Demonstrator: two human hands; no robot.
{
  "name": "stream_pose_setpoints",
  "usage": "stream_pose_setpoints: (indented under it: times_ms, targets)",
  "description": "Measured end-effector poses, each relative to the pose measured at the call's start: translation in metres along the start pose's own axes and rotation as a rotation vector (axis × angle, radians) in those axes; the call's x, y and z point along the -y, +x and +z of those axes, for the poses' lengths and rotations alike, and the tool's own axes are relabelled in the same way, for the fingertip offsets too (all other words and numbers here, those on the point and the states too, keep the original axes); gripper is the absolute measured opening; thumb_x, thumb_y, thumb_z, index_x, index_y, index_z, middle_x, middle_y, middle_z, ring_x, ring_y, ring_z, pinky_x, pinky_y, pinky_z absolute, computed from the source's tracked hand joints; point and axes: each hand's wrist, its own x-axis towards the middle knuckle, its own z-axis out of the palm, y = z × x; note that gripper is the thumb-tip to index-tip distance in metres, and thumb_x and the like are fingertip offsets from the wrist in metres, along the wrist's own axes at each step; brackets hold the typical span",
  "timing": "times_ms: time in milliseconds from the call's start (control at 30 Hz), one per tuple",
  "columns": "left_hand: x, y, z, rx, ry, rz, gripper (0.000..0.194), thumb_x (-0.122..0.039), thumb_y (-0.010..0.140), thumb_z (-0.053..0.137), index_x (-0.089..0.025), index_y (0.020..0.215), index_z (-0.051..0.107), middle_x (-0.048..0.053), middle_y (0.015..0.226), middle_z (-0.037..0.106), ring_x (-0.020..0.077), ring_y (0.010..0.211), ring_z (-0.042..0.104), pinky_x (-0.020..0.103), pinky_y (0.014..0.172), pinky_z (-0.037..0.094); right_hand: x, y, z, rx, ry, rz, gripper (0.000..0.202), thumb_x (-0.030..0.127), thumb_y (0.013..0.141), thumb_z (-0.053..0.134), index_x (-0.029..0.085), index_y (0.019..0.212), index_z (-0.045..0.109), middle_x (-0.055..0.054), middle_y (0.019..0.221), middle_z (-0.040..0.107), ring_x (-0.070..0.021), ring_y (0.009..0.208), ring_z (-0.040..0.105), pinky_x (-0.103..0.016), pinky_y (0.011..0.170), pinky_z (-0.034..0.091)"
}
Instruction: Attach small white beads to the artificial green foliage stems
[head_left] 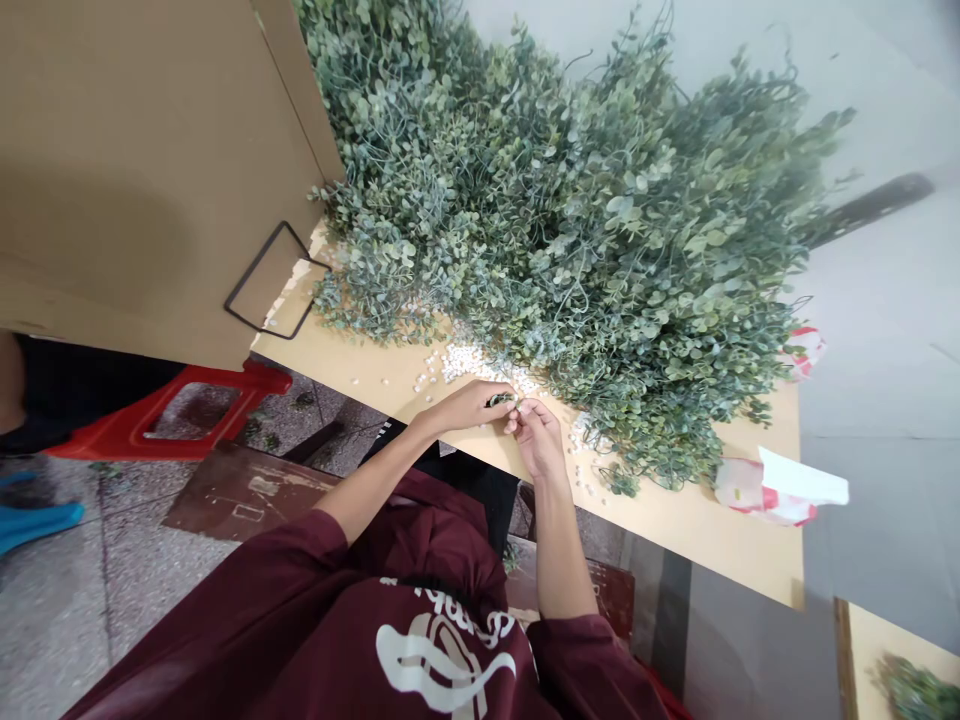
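Green leafy sprig [500, 399] — btwn hands, long axis approx. L–R. L hand [480, 404]: fingers curled closed on it; R hand [538, 428]: fingertips at its R end, grip can't tell. White pellets [469, 362] just fwd, eucalyptus-type foliage pile [570, 220] beyond — tabletop [690, 530] edge just behind hands, room toward torso [337, 640].

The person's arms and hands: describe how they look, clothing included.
The left hand and right hand are bare, without gloves. No watch or bracelet shows on either wrist. The loose, dark maroon sleeves end around the elbows, leaving the forearms uncovered. The matching maroon top carries pale lettering and a curved print.
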Motion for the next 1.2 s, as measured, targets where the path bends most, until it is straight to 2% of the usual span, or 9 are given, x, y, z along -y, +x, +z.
stream_pose_setpoints:
  times_ms: [267, 567, 967, 1200]
  targets:
    - [-0.0071, -0.0001, -0.0048, 0.047, -0.038, -0.050, 0.028, -0.035, 0.093, 0.044, -0.015, 0.084, 0.060, 0.002, 0.078, 0.062, 0.0120, 0.067, 0.054, 0.021, 0.064, 0.040, -0.0017, 0.0011, -0.0010, 0.007, 0.031, 0.003, 0.015, 0.029, 0.076, 0.072, 0.019, 0.075, 0.061, 0.002, 0.069, 0.060, -0.0092, 0.055, 0.054, -0.024, 0.055, 0.049]
    - [-0.0032, 0.0041, -0.0085, 0.080, -0.014, -0.054, 0.029, -0.038, 0.093, 0.045, -0.015, 0.082, 0.060, 0.001, 0.079, 0.063, 0.0126, 0.069, 0.055, 0.021, 0.066, 0.040, 0.0007, 0.0006, 0.0005, 0.000, 0.051, 0.013, 0.016, 0.032, 0.076, 0.073, 0.020, 0.075, 0.063, 0.001, 0.068, 0.059, -0.0103, 0.055, 0.052, -0.027, 0.058, 0.051]
    - [-0.0011, 0.0055, -0.0077, 0.063, 0.034, -0.055, 0.027, -0.035, 0.092, 0.045, -0.015, 0.085, 0.062, 0.000, 0.076, 0.062, 0.0109, 0.064, 0.053, 0.020, 0.062, 0.039, -0.0009, 0.0014, -0.0005, 0.013, 0.042, 0.001, 0.017, 0.034, 0.079, 0.071, 0.019, 0.078, 0.064, 0.000, 0.070, 0.059, -0.0104, 0.057, 0.052, -0.026, 0.059, 0.049]
    - [0.0003, 0.0066, -0.0075, 0.055, 0.058, -0.050, 0.027, -0.034, 0.093, 0.045, -0.015, 0.089, 0.063, 0.002, 0.082, 0.065, 0.0129, 0.072, 0.056, 0.021, 0.066, 0.041, 0.0013, 0.0010, 0.0028, 0.002, 0.059, -0.015, 0.016, 0.033, 0.079, 0.071, 0.019, 0.078, 0.064, 0.001, 0.071, 0.059, -0.0090, 0.056, 0.052, -0.023, 0.055, 0.046]
